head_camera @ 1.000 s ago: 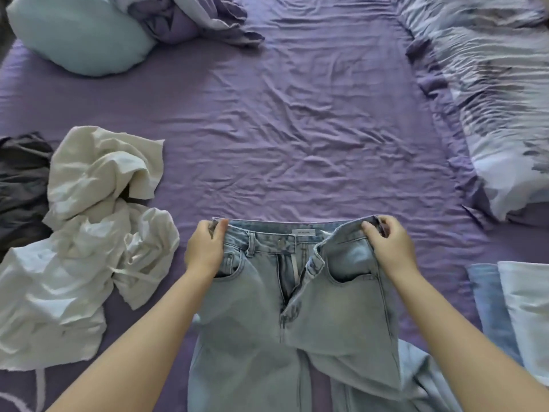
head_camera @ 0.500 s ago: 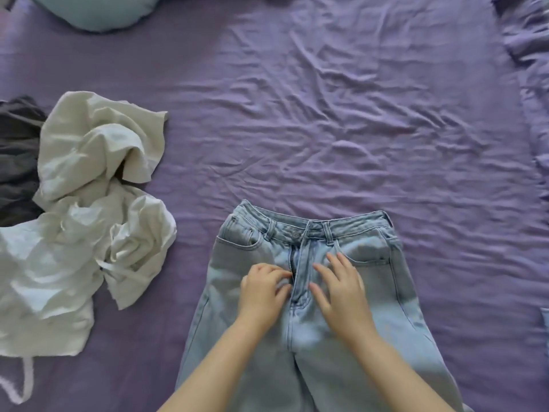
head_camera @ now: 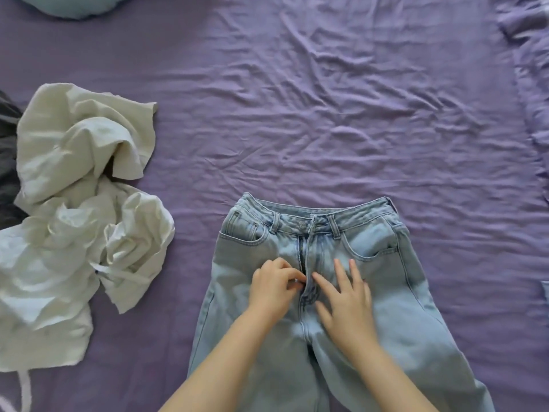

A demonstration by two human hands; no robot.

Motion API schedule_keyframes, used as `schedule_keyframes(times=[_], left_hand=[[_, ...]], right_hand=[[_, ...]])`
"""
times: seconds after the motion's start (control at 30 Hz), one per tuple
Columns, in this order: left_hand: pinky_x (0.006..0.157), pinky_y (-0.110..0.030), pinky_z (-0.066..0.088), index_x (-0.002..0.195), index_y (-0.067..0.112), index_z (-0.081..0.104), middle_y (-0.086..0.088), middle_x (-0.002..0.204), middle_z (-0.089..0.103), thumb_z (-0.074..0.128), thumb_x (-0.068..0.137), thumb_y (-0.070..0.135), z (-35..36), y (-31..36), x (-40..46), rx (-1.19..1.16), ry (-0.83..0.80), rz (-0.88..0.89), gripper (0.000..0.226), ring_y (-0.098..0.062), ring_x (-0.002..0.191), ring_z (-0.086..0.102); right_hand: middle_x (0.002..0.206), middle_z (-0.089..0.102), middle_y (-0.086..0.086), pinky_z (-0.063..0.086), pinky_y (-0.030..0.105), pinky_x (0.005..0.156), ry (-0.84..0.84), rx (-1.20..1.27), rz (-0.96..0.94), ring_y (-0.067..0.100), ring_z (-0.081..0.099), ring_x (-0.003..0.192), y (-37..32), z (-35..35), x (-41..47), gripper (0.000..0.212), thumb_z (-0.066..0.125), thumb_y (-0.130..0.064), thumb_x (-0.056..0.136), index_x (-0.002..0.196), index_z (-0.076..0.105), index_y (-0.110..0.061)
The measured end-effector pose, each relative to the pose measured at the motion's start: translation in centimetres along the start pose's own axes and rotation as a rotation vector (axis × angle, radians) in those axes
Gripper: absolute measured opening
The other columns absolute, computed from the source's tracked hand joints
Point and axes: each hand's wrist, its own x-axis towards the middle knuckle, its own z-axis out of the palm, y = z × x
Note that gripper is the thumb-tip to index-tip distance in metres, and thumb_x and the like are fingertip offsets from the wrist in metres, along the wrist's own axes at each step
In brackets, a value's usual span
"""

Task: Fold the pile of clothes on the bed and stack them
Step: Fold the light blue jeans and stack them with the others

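- So there's a crumpled heap of white and cream cotton clothes (head_camera: 77,209) sitting well off to the left of the left hand (head_camera: 274,285), with a bit of dark grey garment (head_camera: 7,162) poking out behind it at the frame's edge.
- A pale blue pillow (head_camera: 74,5) is way up past both hands, top left corner. A patterned lilac duvet (head_camera: 531,69) runs along the far right side, and a sliver of something light blue (head_camera: 545,292) peeks in to the right of the right hand (head_camera: 346,301).
- Nothing's lying on top of the light blue denim jeans (head_camera: 323,292) except the hands themselves, and the wrinkled purple bedsheet (head_camera: 312,114) beyond them is just sheet.
- Versus half a second back: the left hand was flat-ish by the fly, now its fingertips are pinching at the zipper (head_camera: 302,263) area. I think it's the zip pull, but it's too small to be sure. The right hand has shifted slightly lower right and spread out.
- Right hand is flat, fingers splayed, pressing the denim just right of the fly.
- Jeans lie face up right under the hands, waistband pointing away from the person, legs running back toward them, so the long axis goes near-to-far. The button is undone and the fly is open.
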Motion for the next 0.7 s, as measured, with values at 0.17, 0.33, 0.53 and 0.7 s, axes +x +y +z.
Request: schedule_keyframes(times=[0.17,0.33,0.53,0.7], left_hand=[[0.079,-0.029,0.037,0.098,0.037,0.074,0.005,0.097,0.054,0.07,0.082,0.034,0.3,-0.6,0.4,-0.022,-0.014,0.082,0.016,-0.019,0.099,0.05],[0.074,-0.028,0.03,0.093,0.034,0.076,0.006,0.088,0.05,0.072,0.08,0.036,0.2,-0.9,0.8,-0.041,0.05,0.161,0.014,-0.018,0.092,0.052],[0.067,-0.032,0.032,0.079,0.017,0.075,-0.004,0.08,0.062,0.075,0.075,0.016,0.8,-0.2,0.9,-0.007,0.239,0.215,0.004,-0.03,0.076,0.059],[0.066,-0.034,0.037,0.072,0.017,0.073,-0.006,0.079,0.06,0.08,0.066,0.008,0.4,-0.1,1.3,0.016,0.251,0.309,0.013,-0.03,0.074,0.057]], right_hand=[[0.113,0.062,0.016,0.046,0.045,0.091,0.215,0.237,0.176,0.04,0.053,0.105,-1.3,1.0,-0.5,0.038,0.082,-0.009,0.069,0.106,0.074,-0.015],[0.12,0.053,0.011,0.034,0.034,0.097,0.207,0.385,0.433,0.03,0.042,0.113,-2.4,2.0,-0.4,0.039,0.076,-0.024,0.079,0.117,0.067,-0.021],[0.15,0.026,0.023,0.023,0.041,0.109,0.234,0.292,0.656,0.037,0.023,0.139,-3.8,2.9,0.2,0.072,0.078,-0.033,0.075,0.137,0.046,-0.014],[0.154,0.019,0.021,0.014,0.037,0.112,0.185,0.297,0.684,0.036,0.015,0.142,-3.9,3.1,1.0,0.076,0.073,-0.036,0.079,0.142,0.035,-0.014]])
